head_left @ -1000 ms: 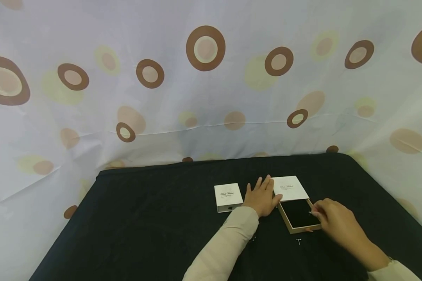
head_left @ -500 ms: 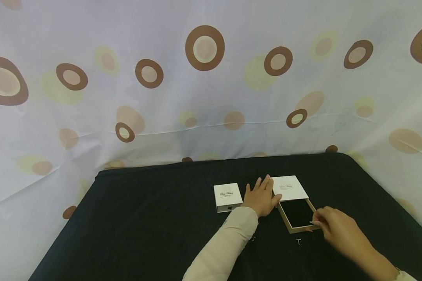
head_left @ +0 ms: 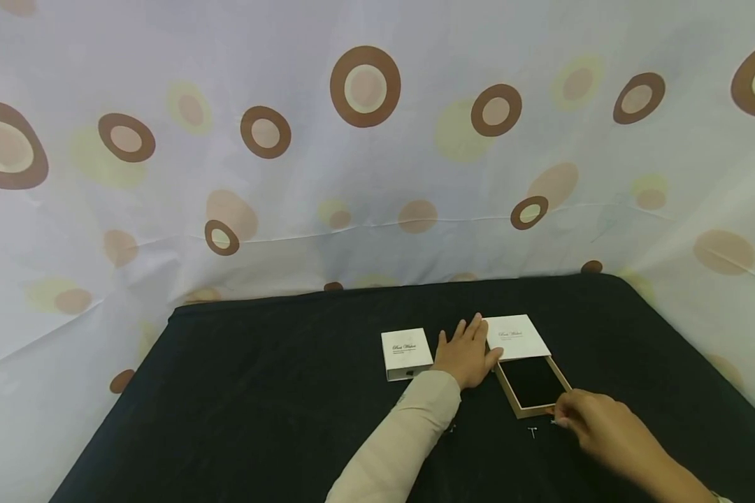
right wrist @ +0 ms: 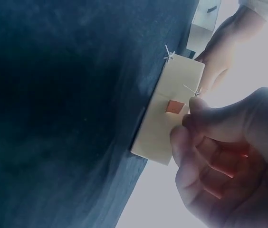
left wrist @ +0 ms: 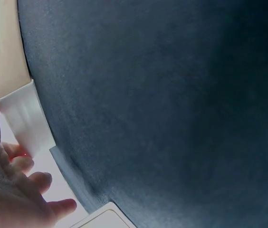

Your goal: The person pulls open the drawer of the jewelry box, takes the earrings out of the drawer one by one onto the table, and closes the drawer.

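In the head view my right hand (head_left: 594, 426) pinches a small silver stud earring (right wrist: 196, 91) between thumb and fingertips, just off the near right corner of a pulled-out drawer (head_left: 508, 391). The earring has a star-like head and a thin post. A matching stud (head_left: 532, 432) lies on the black cloth in front of the drawer. My left hand (head_left: 468, 356) is spread with fingers extended, thumb and fingertips along the left side of the box's white sleeve (head_left: 516, 337). An orange pull tab (right wrist: 175, 106) sticks out of the drawer front. The drawer has a black pad inside.
A second, closed white box (head_left: 406, 349) with script lettering stands left of my left hand. A tiny shiny piece (head_left: 451, 427) lies by the left sleeve's cuff. Black cloth (head_left: 258, 405) covers the table, and a patterned curtain (head_left: 352, 175) hangs behind.
My right hand has moved from over the drawer's right side toward the near edge, taking the pinched stud earring out past the drawer front. The left hand stays put.
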Motion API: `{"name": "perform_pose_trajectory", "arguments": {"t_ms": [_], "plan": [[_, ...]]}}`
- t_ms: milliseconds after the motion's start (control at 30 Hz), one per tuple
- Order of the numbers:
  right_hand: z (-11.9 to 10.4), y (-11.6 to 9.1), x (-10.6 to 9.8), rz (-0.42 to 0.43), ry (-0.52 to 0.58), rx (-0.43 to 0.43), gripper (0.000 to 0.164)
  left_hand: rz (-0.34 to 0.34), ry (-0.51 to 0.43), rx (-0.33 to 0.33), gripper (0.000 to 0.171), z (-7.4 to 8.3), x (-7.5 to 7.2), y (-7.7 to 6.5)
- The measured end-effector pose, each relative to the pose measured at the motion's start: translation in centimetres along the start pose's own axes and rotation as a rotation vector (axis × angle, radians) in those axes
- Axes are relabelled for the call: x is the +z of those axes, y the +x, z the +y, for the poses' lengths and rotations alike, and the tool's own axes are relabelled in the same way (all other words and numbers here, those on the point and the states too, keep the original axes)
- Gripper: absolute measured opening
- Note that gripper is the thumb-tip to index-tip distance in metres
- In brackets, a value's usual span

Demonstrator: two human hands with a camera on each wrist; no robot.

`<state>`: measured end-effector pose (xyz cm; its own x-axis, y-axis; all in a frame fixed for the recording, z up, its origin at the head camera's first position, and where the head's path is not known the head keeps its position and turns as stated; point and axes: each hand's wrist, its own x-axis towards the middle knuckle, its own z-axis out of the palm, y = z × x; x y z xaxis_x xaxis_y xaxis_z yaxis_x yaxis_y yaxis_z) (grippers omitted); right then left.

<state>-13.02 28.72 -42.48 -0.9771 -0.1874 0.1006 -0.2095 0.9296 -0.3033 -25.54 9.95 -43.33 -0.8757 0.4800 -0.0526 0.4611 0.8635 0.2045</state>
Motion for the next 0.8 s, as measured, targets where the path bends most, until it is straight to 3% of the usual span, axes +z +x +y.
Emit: {"name": "perform_pose_trajectory", "arguments": {"t_ms": [567, 800], "plan": [[-0.4, 0.2, 1.2, -0.066, -0.04, -0.003, 0.026, 0.002, -0.014, 0.004, 0.061, -0.1, 0.0, -0.1], [-0.5, 0.3, 1.3, -0.05, -0.067, -0.014, 0.027, 0.002, -0.017, 0.005, 0.061, -0.1, 0.0, -0.1]]}}
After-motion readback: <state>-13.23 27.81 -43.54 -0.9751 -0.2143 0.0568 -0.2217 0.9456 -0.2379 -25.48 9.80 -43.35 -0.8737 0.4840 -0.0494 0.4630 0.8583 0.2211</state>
